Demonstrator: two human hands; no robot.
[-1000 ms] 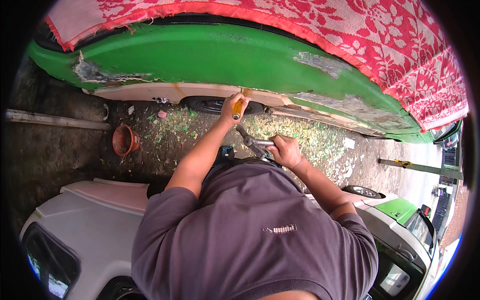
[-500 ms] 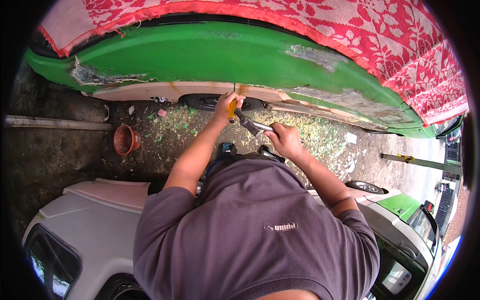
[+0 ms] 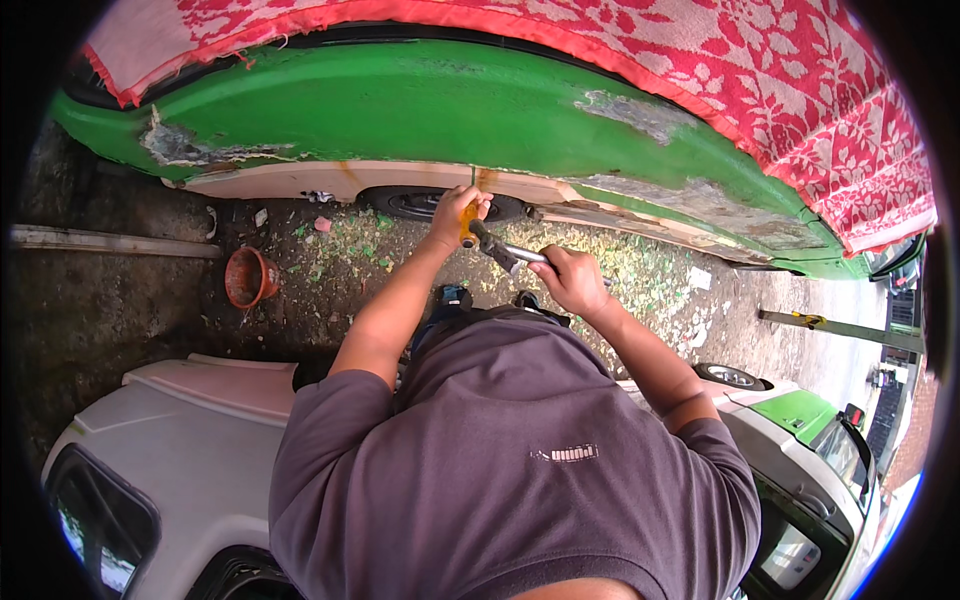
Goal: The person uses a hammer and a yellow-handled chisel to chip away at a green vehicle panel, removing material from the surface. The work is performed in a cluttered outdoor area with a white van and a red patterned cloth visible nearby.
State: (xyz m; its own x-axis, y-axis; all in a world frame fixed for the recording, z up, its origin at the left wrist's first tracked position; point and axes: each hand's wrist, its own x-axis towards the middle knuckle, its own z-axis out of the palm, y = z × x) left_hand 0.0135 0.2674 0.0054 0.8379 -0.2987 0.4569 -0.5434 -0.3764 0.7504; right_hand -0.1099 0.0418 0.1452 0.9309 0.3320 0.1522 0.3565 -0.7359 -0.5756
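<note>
My left hand (image 3: 455,215) is closed on a yellow-handled tool (image 3: 468,225), whose thin shaft reaches up to the pale lower strip (image 3: 520,185) of a green vehicle body (image 3: 380,105). My right hand (image 3: 568,282) grips the shiny metal shaft of a hammer (image 3: 500,250). The hammer's dark head lies against or very close to the near end of the yellow handle; whether they touch I cannot tell. Patches of damaged grey filler (image 3: 640,115) mark the green panel, and a dark wheel (image 3: 400,203) shows behind my left hand.
A red floral cloth (image 3: 700,45) drapes the green vehicle. An orange bucket (image 3: 250,280) stands left among paint flakes (image 3: 330,250). A metal beam (image 3: 110,240) lies at left, another post (image 3: 840,330) at right. A second vehicle (image 3: 170,440) stands behind me, beside my body.
Since a second ago the hammer has moved up and left to the yellow handle's end, and my left hand has shifted slightly left. Little differs from half a second ago.
</note>
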